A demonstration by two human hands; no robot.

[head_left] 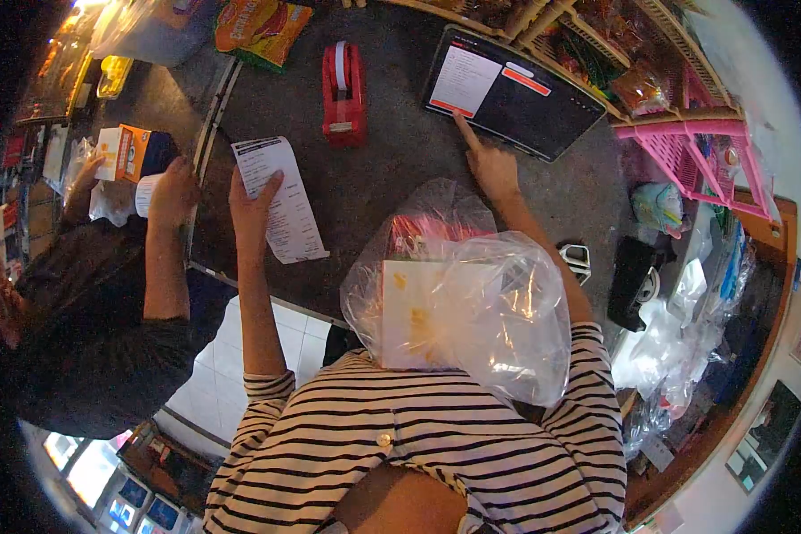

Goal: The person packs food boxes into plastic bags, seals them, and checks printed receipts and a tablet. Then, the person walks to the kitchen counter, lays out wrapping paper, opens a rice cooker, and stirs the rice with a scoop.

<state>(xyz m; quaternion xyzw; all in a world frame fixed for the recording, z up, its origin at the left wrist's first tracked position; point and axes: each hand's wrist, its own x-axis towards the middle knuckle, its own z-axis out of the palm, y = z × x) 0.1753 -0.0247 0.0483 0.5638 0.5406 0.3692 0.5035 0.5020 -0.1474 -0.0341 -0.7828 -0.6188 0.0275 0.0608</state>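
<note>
My left hand pinches a long printed paper receipt by its left edge, above the dark counter. With its index finger stretched out, my right hand touches or nearly touches the lower edge of the white panel on a tablet screen. The other fingers of that hand are curled and hold nothing that I can see. Against my chest, between my arms, stands a clear plastic bag with a white box and something red inside.
A red tape dispenser and an orange-green snack packet lie on the dark counter. At the left, another person's hands are near an orange-white box. Pink baskets and plastic bags are at the right.
</note>
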